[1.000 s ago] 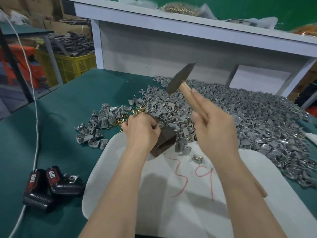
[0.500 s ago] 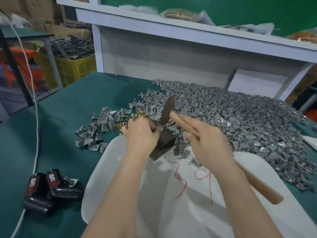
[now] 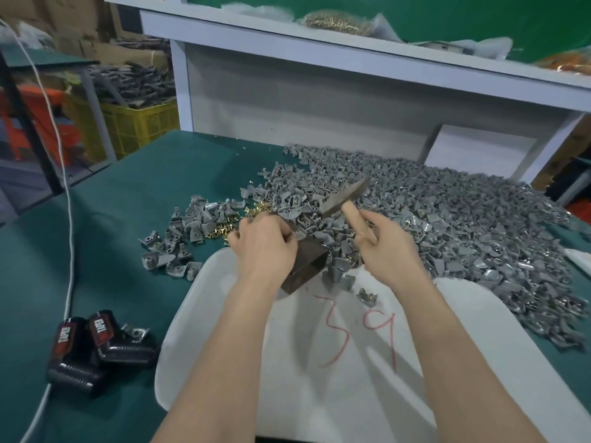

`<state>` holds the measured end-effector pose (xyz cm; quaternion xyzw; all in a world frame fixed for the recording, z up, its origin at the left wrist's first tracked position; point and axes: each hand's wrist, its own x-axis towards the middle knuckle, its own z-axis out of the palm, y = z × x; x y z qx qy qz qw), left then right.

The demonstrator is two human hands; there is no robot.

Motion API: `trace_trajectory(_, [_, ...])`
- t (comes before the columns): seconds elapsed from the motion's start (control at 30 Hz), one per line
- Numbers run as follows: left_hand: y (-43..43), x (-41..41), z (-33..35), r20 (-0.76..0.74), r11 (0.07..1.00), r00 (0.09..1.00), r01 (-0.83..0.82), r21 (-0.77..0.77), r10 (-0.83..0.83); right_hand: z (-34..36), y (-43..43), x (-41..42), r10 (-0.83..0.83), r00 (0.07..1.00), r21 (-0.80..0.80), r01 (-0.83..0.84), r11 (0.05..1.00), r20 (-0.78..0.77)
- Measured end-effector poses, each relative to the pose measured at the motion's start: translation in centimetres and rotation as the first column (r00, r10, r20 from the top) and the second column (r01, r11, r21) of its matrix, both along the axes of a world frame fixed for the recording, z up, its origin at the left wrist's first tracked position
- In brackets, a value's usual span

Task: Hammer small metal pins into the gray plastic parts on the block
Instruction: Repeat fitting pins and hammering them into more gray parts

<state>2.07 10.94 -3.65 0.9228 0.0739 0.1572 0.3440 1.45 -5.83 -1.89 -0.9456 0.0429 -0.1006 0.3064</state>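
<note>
A dark metal block (image 3: 308,266) stands at the far edge of a white tray (image 3: 479,362). My left hand (image 3: 263,249) curls over the block's top, its fingers pinching something small there; the gray part itself is hidden under my fingers. My right hand (image 3: 388,247) grips the wooden handle of a hammer (image 3: 343,198), whose metal head hangs above and to the right of the block. A large heap of gray plastic parts (image 3: 447,212) spreads behind and to the right. Small brass pins (image 3: 224,230) lie loose left of my left hand.
A smaller cluster of gray parts (image 3: 179,244) lies on the green table at the left. Two black battery packs (image 3: 92,346) and a white cable (image 3: 68,251) lie at the near left. A single gray part (image 3: 367,296) sits on the tray. A white shelf (image 3: 351,46) rises behind.
The hammer came down onto the block half a second ago and has now lifted up and to the right. My left hand stays on the block's top.
</note>
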Motion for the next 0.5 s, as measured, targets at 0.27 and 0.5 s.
trace_trajectory(0.27, [-0.1, 0.3, -0.2, 0.016, 0.999, 1.0, 0.006, -0.037, -0.005, -1.1, 0.0, 0.8, -0.023, 0.991, -0.168, 0.045, 0.985, 0.131])
trace_trajectory(0.5, [-0.2, 0.3, 0.3, 0.154, 0.988, 0.988, 0.045, -0.15, -0.022, 0.9, 4.7, 3.8, 0.209, 0.961, 0.061, -0.224, 0.973, 0.183])
